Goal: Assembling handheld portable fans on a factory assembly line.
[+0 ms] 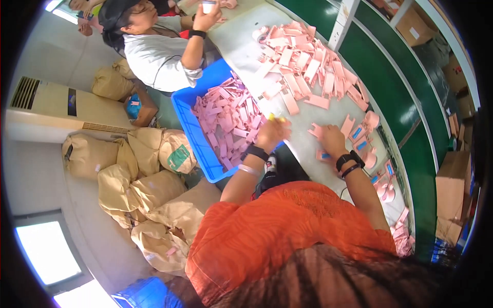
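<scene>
Stuffed brown paper sacks point(138, 179) were heaped on the floor to the left, one carrying a green label, beside a beige floor-standing air conditioner unit point(56, 110). A co-worker in a white shirt point(156, 56) sat at the far end of the pale worktable point(241, 46), hand raised with a small white object. Brown cardboard boxes point(454, 190) stood at the right beyond the green conveyor belt point(390, 97).

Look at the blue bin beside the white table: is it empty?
No. The blue bin is heaped with flat pink plastic pieces, right beside the person's left hand.
</scene>
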Tool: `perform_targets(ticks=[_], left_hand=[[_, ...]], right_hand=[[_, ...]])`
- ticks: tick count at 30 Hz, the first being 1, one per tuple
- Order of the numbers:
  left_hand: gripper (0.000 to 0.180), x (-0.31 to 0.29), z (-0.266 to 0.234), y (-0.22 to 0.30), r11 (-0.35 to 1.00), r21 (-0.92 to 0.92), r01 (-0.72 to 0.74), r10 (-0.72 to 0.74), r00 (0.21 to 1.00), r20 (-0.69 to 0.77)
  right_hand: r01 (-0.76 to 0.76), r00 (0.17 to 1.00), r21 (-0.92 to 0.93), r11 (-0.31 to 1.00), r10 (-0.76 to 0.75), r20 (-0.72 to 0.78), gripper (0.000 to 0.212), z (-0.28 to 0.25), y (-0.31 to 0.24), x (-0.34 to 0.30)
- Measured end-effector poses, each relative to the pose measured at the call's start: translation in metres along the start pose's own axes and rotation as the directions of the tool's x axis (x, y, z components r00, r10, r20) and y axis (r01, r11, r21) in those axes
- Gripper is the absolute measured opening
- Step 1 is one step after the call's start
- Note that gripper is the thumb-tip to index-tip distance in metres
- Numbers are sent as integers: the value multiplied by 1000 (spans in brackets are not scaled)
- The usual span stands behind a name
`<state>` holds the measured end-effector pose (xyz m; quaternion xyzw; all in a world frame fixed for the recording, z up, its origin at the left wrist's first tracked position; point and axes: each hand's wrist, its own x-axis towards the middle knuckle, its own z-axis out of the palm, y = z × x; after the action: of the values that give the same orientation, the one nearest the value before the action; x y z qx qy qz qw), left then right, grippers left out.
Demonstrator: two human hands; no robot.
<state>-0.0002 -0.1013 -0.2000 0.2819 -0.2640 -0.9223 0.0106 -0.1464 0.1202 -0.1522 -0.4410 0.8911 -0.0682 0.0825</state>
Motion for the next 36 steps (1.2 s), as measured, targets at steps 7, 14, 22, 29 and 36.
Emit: perform_targets(ticks=[7, 14, 22, 29, 36], left_hand=[[46, 17, 39, -50, 971, 191, 141, -106, 977, -183], [43, 21, 41, -55, 935, 339, 102, -7, 963, -269], [43, 21, 40, -55, 940, 323, 108, -13, 960, -281], [43, 23, 36, -56, 945, 317, 82, -7, 973, -231], [42, 20, 39, -55, 948, 308, 80, -6, 972, -236]], right_hand=[[-35, 999, 12, 999, 34, 17, 31, -2, -6, 2], [-41, 999, 24, 999, 41, 35, 34, -3, -6, 2], [-25, 1000, 34, 999, 25, -6, 33, -6, -7, 0], [-13, 999, 58, 998, 15, -37, 33, -4, -3, -1], [-22, 999, 40, 999, 23, -39, 33, -3, -6, -2]])
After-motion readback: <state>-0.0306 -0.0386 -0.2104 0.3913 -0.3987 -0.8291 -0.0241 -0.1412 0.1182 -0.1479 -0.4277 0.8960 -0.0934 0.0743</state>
